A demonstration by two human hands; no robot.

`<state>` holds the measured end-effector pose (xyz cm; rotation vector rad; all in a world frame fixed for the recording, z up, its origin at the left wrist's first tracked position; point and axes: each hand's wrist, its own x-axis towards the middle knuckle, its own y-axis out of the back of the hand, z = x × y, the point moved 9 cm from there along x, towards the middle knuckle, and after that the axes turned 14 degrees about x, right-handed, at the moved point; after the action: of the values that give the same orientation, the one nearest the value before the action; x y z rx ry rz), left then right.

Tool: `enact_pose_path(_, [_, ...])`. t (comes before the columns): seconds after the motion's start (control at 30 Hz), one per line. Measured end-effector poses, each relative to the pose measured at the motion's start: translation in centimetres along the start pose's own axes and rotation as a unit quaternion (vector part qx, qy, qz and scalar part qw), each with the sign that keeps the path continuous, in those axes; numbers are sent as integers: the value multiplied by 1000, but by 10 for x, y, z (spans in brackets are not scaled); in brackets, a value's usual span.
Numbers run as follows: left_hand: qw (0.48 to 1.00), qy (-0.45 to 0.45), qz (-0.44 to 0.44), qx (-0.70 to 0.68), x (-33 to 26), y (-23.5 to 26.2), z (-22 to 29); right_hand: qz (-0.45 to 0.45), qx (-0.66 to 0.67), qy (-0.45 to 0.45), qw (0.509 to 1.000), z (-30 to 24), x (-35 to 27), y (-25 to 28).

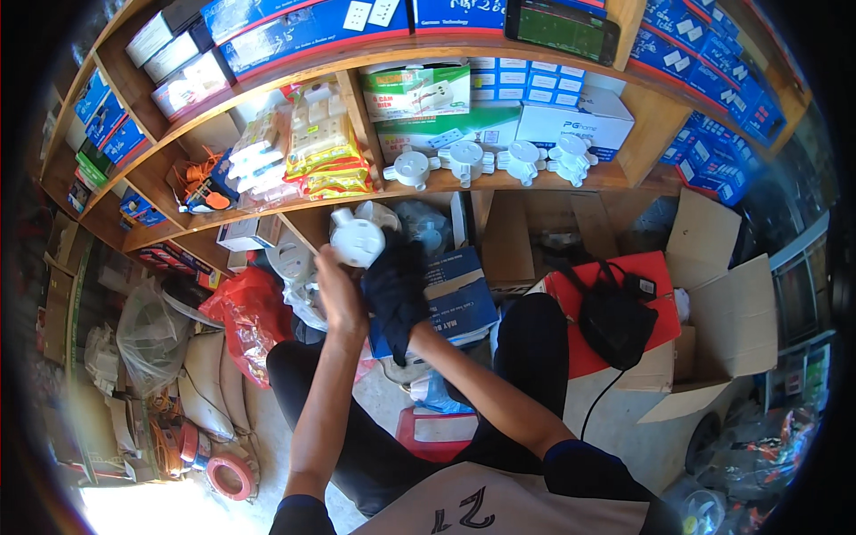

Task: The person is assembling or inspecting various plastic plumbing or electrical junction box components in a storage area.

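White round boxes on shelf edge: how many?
4: leftmost box and second box before the green carton, third box and rightmost box before the white carton. The left hand holds another box.
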<state>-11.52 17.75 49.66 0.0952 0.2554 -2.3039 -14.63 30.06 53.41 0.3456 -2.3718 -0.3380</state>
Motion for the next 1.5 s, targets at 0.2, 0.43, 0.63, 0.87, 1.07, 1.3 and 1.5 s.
enact_pose_path(0.2, [968, -99, -188, 131, -46, -50, 37, -5, 143, 38, 989, 11, 18, 65])
enact_pose_path(0.43, [955, -186, -167, 161, -26, -14, 63, 39, 101, 0, 994, 24, 14, 80])
enact_pose_path(0.63, [898, -205, -357, 155, -51, -51, 54, -91, 198, 8, 976, 7, 14, 57])
enact_pose_path(0.87, [958, -61, -270, -75, -13, -24, 41, -322, -58, 183, 927, -20, -3, 54])
enact_pose_path(1.07, [925, 14, -340, -170, -27, -15, 44, -302, -33, 160, 939, -61, 28, 112])
enact_pose_path(1.3, [896, 91, -423, -105, -42, -27, 6, -204, -130, 183, 953, -119, 80, 160])
enact_pose_path(1.5, [881, 158, -432, -109, -81, -58, 15, -123, -158, 295, 934, -146, 101, 160])
